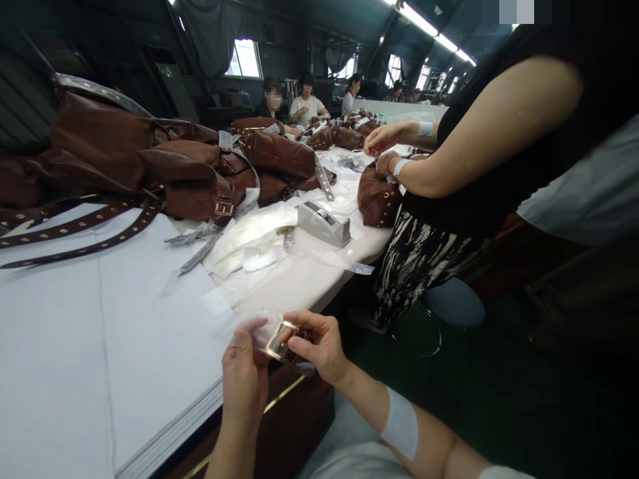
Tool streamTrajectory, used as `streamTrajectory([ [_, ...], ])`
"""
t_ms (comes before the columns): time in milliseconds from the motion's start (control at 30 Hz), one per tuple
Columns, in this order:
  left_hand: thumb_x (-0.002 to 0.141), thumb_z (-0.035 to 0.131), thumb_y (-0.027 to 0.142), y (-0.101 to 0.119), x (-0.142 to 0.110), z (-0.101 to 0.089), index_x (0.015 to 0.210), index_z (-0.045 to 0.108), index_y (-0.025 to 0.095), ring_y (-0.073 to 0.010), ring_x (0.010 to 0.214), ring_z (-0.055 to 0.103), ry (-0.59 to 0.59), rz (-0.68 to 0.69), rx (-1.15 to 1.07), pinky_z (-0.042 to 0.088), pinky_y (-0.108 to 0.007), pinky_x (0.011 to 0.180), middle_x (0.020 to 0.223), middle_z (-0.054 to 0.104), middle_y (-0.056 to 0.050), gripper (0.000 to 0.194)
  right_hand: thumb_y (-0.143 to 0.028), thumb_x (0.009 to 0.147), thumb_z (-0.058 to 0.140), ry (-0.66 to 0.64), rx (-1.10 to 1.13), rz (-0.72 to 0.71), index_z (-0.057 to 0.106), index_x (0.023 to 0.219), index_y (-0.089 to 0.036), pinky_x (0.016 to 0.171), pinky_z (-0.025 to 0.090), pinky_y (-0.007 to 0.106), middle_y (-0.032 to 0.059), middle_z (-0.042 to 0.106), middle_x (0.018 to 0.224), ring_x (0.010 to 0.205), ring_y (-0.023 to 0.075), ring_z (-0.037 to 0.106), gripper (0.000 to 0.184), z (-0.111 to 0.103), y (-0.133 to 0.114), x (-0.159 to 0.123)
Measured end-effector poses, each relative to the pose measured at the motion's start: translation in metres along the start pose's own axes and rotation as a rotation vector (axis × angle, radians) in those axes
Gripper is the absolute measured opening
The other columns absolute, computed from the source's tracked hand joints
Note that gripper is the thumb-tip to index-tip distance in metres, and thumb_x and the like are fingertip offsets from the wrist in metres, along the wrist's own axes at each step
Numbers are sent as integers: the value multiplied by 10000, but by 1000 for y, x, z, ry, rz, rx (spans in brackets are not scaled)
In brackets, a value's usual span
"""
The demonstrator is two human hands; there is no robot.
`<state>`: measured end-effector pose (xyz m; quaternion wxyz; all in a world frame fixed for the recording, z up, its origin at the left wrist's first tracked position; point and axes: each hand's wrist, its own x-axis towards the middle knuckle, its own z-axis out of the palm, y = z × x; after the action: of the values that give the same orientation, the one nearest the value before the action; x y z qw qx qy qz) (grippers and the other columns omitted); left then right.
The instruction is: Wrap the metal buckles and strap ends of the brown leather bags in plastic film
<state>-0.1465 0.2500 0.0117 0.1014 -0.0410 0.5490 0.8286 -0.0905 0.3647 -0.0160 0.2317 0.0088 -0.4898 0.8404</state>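
Nearest the camera, a brown bag [294, 416] with a gold zipper [284, 394] lay below the two hands, beside the edge of the stacked white sheets [64, 332]; the right hand [322, 346] had its thumb and fingers closed on a gold buckle [275, 340], which was tilted and held just above the bag; the left hand [245, 369] was raised on the other side of the buckle, its fingers at a clear plastic film [267, 320], though how firmly they gripped it could not be told; a white patch [401, 422] was on the right forearm.

Beyond the hands, pale wrapping material [249, 246] was spread over the counter [284, 289]; a grey tape dispenser [324, 225] stood on it; to the left, brown bags [184, 189] were heaped, with eyeleted straps [114, 236] trailing over the sheets.

To the right, a person in a black top [464, 213] stood at the counter, one hand on another brown bag [377, 196] and the other raised near it; a round stool [454, 303] was behind the patterned legwear.

Farther off, more brown bags lay along the counter; several people [306, 106] were beyond them, before windows [244, 58] and under strip lights [429, 28].
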Motion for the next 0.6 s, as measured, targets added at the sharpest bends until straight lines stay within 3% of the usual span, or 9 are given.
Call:
streamTrajectory([
  [133, 541, 868, 752, -3, -2, 1, 859, 722, 160, -149, 635, 631, 18, -27, -60, 543, -243, 575, 735, 697, -27, 688, -269, 597, 963, 10, 12, 22, 795, 1057, -198, 602, 535, 217, -1, 720, 768, 641, 126, 646, 494, 0, -1, 1],
  [300, 582, 874, 716, -7, -4, 2, 881, 738, 170, -157, 718, 666, 29, -2, -146, 579, -246, 636, 822, 724, -31, 637, -315, 582, 970, 40, -9, 144, 789, 968, -167, 561, 498, 215, -3, 708, 702, 565, 104, 592, 451, 1, -5, 2],
  [467, 582, 869, 725, -3, -4, 3, 883, 745, 189, -165, 835, 680, 19, 22, -173, 595, -237, 722, 909, 741, -29, 627, -345, 611, 942, 57, -18, 131, 746, 733, -154, 509, 490, 219, 5, 684, 656, 551, 117, 586, 300, 4, -10, 2],
  [600, 658, 835, 707, -6, 2, -11, 886, 761, 186, -177, 821, 681, -29, 89, -49, 591, -255, 736, 904, 746, -50, 573, -334, 611, 935, 113, -27, 123, 738, 725, -153, 528, 507, 222, 7, 686, 661, 559, 120, 596, 291, 5, -14, 2],
])
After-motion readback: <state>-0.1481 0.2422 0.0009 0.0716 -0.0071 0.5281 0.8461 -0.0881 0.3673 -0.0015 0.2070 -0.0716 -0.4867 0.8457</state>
